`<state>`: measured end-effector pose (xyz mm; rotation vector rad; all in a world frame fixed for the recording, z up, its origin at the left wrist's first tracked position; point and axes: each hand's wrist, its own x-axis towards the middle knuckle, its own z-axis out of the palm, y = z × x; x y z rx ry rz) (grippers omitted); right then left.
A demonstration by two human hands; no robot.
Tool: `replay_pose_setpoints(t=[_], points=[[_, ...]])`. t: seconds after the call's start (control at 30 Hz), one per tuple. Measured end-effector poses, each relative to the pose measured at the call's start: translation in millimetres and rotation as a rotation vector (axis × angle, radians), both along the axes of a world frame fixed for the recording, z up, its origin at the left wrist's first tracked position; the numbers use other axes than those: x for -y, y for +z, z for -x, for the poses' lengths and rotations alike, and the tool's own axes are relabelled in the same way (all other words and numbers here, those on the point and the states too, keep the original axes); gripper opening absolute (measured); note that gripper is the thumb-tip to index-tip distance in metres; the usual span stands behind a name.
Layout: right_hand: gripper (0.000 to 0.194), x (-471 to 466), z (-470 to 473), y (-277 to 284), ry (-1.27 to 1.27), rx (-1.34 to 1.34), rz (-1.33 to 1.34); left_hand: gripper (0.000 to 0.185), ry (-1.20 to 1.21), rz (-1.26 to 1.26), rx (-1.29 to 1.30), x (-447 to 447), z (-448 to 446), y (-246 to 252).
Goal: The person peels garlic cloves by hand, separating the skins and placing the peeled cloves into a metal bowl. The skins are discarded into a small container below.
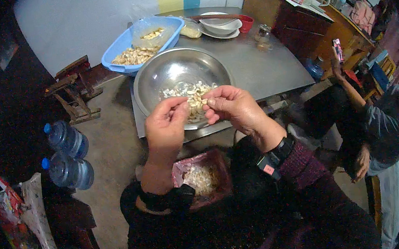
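Observation:
In front of me a wide stainless steel bowl [178, 63] stands at the table's near edge. Small pale seeds [195, 116] and whitish bits lie in its bottom. Over its near side, my left hand [166, 122] and my right hand [236, 108] face each other with fingertips drawn together, a short gap apart. A small pale seed [204, 102] appears pinched between my right thumb and fingers. Whether my left fingertips hold anything is hard to see against the seeds behind them. Below my hands, a reddish lined bin [225, 174] contains pale husks [201, 179].
A blue plastic basin [113, 55] with tan seeds and a plastic bag stands behind the bowl. White dishes [224, 27], a red cup [246, 24] and a glass jar [263, 34] are farther right. Water jugs [66, 138] stand left. At right sits a person [386, 130] holding a phone [338, 49].

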<state>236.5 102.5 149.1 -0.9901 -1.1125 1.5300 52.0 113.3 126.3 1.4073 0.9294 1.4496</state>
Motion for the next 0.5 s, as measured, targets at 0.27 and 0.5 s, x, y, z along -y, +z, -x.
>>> replay_pose_setpoints(t=[0.27,0.5], points=[[0.016,-45,18,-7,-0.028,-0.036,-0.111,0.015,-0.116,0.249,0.109,-33,-14,5],[0.014,-65,23,-6,-0.051,0.273,-0.284,0.013,-0.174,0.237,0.290,-44,-7,-3]])
